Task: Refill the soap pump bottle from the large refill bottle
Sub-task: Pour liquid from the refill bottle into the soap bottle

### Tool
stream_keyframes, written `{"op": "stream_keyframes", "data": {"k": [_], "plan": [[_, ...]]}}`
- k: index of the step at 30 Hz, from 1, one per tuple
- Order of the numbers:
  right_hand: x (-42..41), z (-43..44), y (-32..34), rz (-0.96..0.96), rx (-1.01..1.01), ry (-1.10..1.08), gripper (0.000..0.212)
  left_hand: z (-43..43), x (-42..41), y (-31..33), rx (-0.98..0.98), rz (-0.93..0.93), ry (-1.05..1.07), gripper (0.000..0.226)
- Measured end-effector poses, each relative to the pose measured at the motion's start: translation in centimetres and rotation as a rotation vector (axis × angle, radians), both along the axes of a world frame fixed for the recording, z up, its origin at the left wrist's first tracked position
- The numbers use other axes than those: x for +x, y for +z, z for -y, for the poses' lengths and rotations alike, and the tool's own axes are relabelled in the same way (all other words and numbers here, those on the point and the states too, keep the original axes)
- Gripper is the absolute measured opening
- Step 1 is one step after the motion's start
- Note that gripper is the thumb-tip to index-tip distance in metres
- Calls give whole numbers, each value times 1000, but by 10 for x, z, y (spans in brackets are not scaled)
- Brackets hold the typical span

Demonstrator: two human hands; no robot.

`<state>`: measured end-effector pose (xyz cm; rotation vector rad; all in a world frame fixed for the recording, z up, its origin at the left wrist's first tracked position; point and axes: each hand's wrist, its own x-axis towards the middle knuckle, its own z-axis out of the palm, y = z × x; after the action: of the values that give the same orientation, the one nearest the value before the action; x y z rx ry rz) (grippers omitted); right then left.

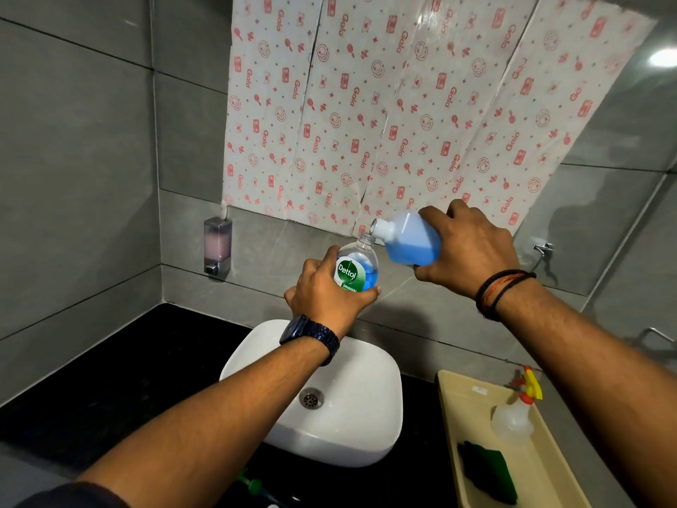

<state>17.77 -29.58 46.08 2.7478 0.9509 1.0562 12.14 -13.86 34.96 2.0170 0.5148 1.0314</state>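
Partly, left hand (pixel 329 291) hides soap bottle (pixel 357 267); right hand (pixel 465 247) covers refill bottle (pixel 410 238).

Soap bottle (pixel 356 267) above sink (pixel 366 416), refill bottle (pixel 410 238) tilted at its right, tray (pixel 461 405) right of sink

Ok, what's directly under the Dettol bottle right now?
The white sink basin sits below the Dettol bottle, with its drain showing. The left hand wraps the bottle's lower part, so its base is hidden. The right hand tips the refill bottle over its neck.
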Motion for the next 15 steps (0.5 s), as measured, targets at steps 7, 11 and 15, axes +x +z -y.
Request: {"op": "stream_keyframes", "data": {"k": [7, 11, 15], "plan": [[-2, 0, 3, 10, -15, 3, 79, 0, -2, 1, -2, 4, 0, 66], [-2, -1, 4, 18, -16, 2, 80, 0, -3, 2, -9, 2, -7, 66], [-3, -1, 5, 12, -14, 0, 80, 0, -3, 3, -9, 3, -3, 65]]}}
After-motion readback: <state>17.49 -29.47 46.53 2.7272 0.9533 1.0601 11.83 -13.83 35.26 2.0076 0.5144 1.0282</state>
